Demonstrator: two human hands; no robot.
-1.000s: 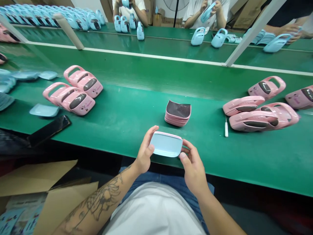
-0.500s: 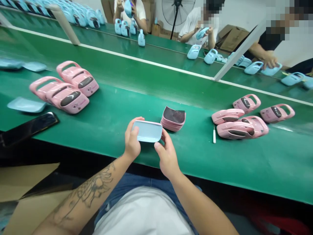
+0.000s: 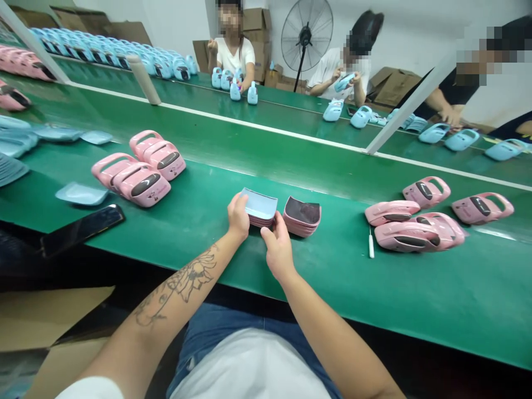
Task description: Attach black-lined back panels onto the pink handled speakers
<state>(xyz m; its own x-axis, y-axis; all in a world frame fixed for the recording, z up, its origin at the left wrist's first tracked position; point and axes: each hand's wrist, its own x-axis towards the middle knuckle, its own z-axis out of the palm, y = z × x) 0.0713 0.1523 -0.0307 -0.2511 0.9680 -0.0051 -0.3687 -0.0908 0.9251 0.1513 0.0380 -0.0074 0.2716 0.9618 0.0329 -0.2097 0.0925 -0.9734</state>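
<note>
Both hands hold a small stack of curved plates (image 3: 260, 206), pale blue on top with pink edges underneath, resting on the green belt (image 3: 208, 183). My left hand (image 3: 238, 216) grips its left end with curled fingers. My right hand (image 3: 277, 250) pinches its near right corner. Right beside it lies a second stack of pink plates (image 3: 302, 216) with a dark top face.
Two pink handled housings (image 3: 141, 169) lie to the left, several more pink housings (image 3: 419, 221) to the right with a small white tool (image 3: 371, 244). A black phone (image 3: 81, 228) and pale blue plates (image 3: 81, 193) sit at the left. Other people handle blue housings (image 3: 361, 115) across the line.
Both hands have carried the blue-topped stack forward from the near belt edge and lowered it onto the belt beside the dark-topped pink stack. The view has tilted up.
</note>
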